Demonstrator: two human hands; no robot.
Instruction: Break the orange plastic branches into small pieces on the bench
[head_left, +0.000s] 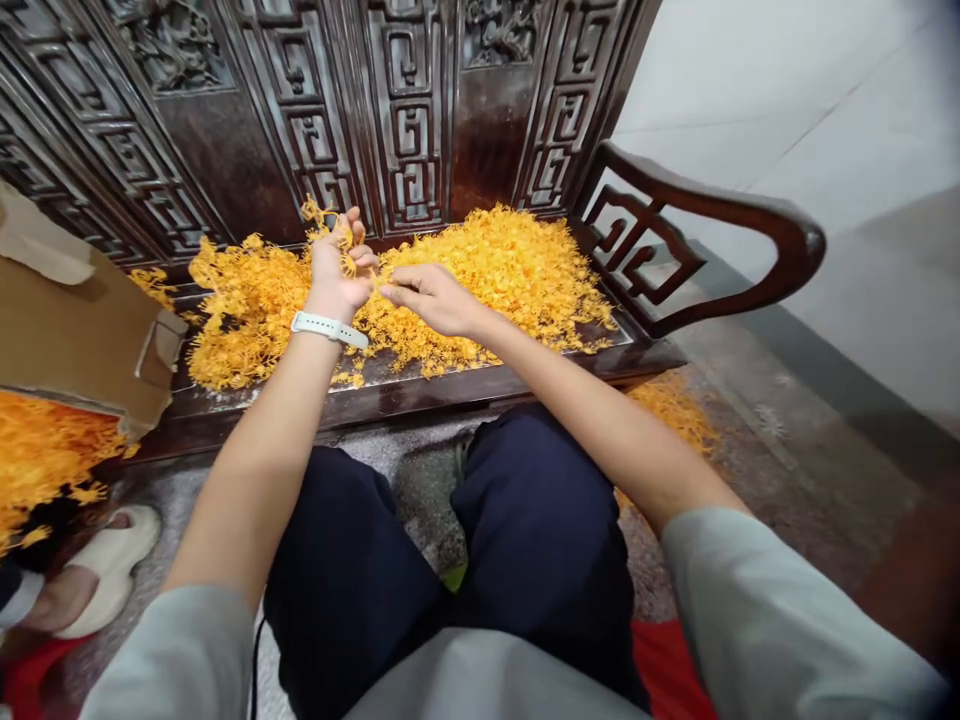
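My left hand (341,262) is raised palm up over the bench, its fingers curled around a few yellow-orange branching plastic pieces (319,215). Close beside it, my right hand (435,298) has thumb and fingertips pinched together near the left palm; a small yellow bit seems to be at the tips, too small to make out. Behind and under my right hand lies a large heap of loose yellow pieces (517,270). Another heap, with longer joined pieces (251,310), lies to the left of my left wrist, which wears a pale band (330,328).
A dark carved wooden bench (375,400) holds the heaps, with a curved armrest (720,215) at right. At left stands a cardboard box (75,310), with more orange pieces (52,460) below it. Another person's foot in a cream shoe (112,570) is at lower left. Yellow pieces (675,405) lie on the floor.
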